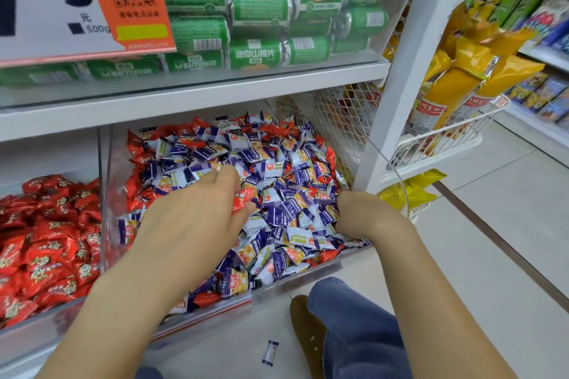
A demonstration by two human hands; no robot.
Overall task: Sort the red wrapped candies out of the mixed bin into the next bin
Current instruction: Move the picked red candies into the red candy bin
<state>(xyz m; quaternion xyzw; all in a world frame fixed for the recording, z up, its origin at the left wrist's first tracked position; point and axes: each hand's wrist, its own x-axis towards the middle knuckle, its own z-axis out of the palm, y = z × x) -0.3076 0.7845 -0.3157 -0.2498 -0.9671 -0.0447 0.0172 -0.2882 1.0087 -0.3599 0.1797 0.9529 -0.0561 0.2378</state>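
White shelf [191,98] spans the upper half of frame. Top tier: stacked green packs [261,6] behind a clear front. Price sign [61,0] at upper left, white with an orange QR panel.

Lower tier, center: mixed bin [308,284], clear-walled, heaped with purple-and-white candies [292,203] and red candies [141,148]. Reds show mostly along the bin's left edge and back, a few scattered through the heap.

Lower left: next bin [89,311], just beside the mixed bin, a clear wall between them. Filled with red wrapped pieces only.

Right of frame: wire basket [443,138] with yellow bags [471,71] on the neighbouring rack. Grey tile floor [492,224] below.

Bottom of frame: jeans leg [354,326] and a brown shoe [304,326].

Left hand [197,212]: over the middle of the mixed bin, fingers curled around 1 red candy [244,197] at the fingertips.

Right hand [360,212]: at the bin's right side, fingers bent down into the heap; cannot tell whether it has hold of anything.

1 stray candy [271,352] on the floor, bottom center, in front of the bin.
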